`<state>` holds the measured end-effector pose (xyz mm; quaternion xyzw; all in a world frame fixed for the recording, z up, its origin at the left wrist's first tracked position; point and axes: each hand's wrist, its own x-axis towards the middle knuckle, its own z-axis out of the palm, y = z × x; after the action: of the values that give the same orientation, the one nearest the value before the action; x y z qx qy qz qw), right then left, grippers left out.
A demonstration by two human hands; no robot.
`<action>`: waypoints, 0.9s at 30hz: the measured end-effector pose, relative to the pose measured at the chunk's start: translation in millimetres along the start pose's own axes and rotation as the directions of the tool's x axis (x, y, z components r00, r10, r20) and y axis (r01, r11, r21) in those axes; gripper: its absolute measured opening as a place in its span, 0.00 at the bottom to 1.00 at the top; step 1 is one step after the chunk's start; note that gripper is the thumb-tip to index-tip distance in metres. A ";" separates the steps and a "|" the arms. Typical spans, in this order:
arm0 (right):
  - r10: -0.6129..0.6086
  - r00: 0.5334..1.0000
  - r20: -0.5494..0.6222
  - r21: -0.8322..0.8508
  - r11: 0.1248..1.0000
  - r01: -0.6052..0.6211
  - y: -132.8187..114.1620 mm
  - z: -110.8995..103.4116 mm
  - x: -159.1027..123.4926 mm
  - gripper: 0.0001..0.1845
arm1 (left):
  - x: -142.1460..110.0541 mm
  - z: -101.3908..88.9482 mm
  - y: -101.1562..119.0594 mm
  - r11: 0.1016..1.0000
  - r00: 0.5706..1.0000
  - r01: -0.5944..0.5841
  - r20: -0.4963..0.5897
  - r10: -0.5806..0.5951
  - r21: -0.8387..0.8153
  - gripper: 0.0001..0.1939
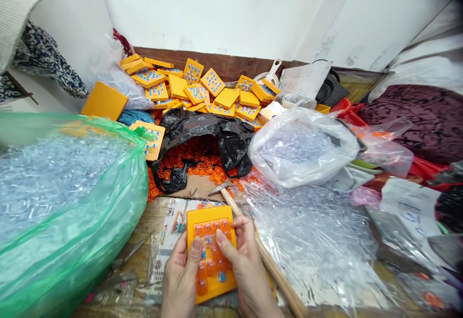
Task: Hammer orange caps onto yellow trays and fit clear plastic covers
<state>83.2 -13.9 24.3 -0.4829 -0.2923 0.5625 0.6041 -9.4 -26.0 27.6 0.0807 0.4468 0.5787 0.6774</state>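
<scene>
Between my two hands is a flat yellow plastic tray point(212, 293), tilted up towards me. Rows of small orange plastic pieces and a few blue-and-white bits sit in its face. My left hand point(183, 262) grips the left edge, thumb lying over the front. On the right edge my right hand point(244, 255) is closed, its thumb pressed on the orange pieces. A hammer point(278, 274) with a wooden handle lies just beyond and to the right, partly behind my right hand. Under the tray, printed paper point(162, 255) covers part of the wooden surface.
Ahead, a black plastic bag point(191, 120) spills small orange rings point(204, 164). Behind it is a heap of yellow trays point(177, 86). Clear plastic pieces fill a green bag point(126, 212) at left and a white bag point(260, 154) at right. More clear pieces point(318, 231) spread at right.
</scene>
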 end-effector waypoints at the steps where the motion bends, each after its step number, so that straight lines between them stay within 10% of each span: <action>1: -0.007 1.000 -0.013 0.018 1.000 0.007 3.2 1.3 0.1 0.20 | 1.1 -1.9 -0.7 1.000 1.000 -0.003 -0.014 0.003 0.004 0.26; 27: -0.066 0.997 -0.041 -0.215 0.975 0.056 23.8 -1.3 -7.0 0.20 | -3.5 -3.6 3.4 0.996 0.996 0.083 -0.021 -0.084 -0.025 0.34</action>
<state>73.6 -23.3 3.5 -0.5492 -0.3510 0.4974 0.5725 -14.2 -29.4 29.4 0.0475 0.4503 0.5561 0.6970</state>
